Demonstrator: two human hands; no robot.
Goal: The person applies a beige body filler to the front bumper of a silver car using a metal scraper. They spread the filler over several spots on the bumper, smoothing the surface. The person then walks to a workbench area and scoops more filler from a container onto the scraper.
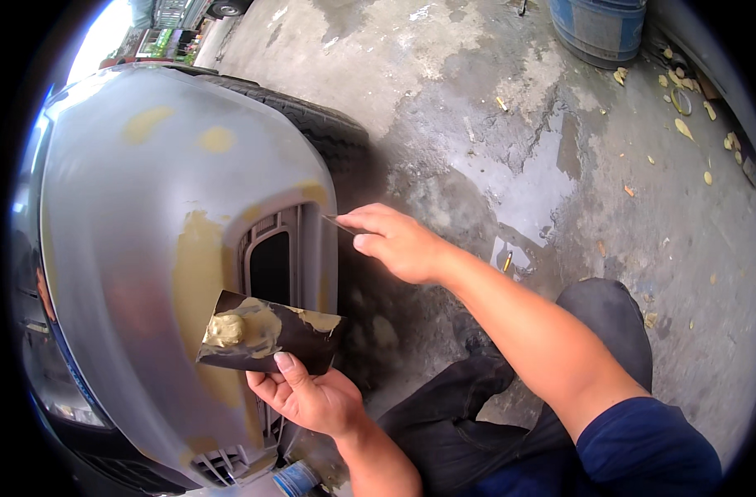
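A dark flat mixing board [307, 346] rests in my left hand [320, 399], the thumb pressed on its near edge. It carries a lump of tan putty [226, 329] with more smeared around it. Between the thumb and fingers of my right hand [403, 247] is a thin putty spreader [340, 224], seen almost edge-on. Its tip is at the edge of the grey car bumper [137, 215], close to the upper corner of the vent [272, 265]; whether it touches I cannot tell. Patches of dried yellowish filler mark the bumper, the largest left of the vent.
A black tyre [311, 120] stands behind the bumper. At the far right is a blue bucket [597, 29], with yellowish scraps and a tape roll [681, 101] nearby. A small blue can [296, 479] sits below the bumper. My bent knee [606, 319] is beside my right forearm.
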